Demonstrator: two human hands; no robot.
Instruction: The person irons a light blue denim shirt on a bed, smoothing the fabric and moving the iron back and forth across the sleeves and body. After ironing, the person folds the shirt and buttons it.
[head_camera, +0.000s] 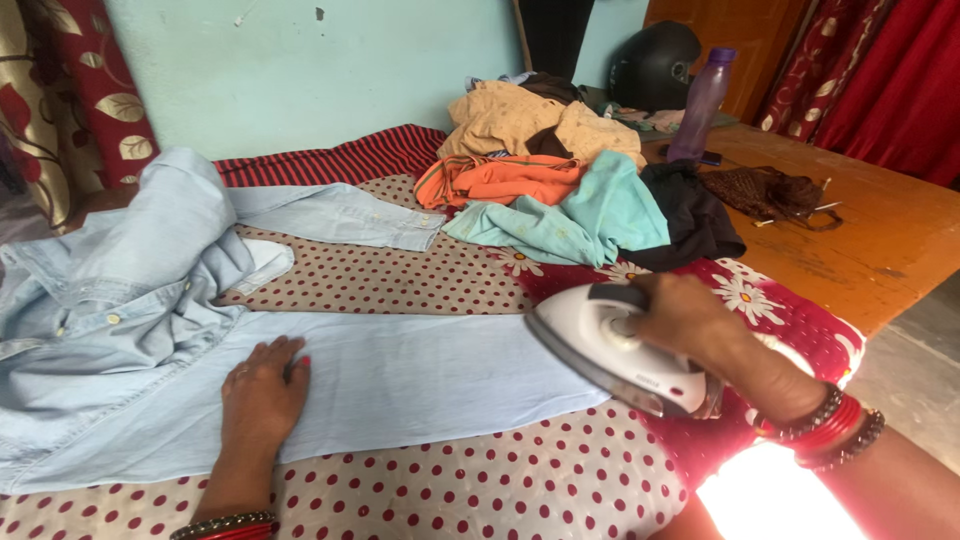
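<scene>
A pale blue denim shirt (130, 290) lies spread on a cloth with red dots (420, 280). One sleeve (420, 385) is stretched flat toward the right. My left hand (262, 388) presses palm-down on that sleeve, fingers apart. My right hand (690, 320) grips the handle of a white electric iron (610, 350), which is tilted with its tip raised over the sleeve's cuff end. Both wrists wear red and dark bangles.
A heap of clothes lies behind: a tan garment (520, 120), an orange one (500, 180), a teal one (590, 215) and a black one (690, 215). A purple bottle (703, 105) and a dark helmet (652, 65) stand on the wooden surface (880, 240) at right.
</scene>
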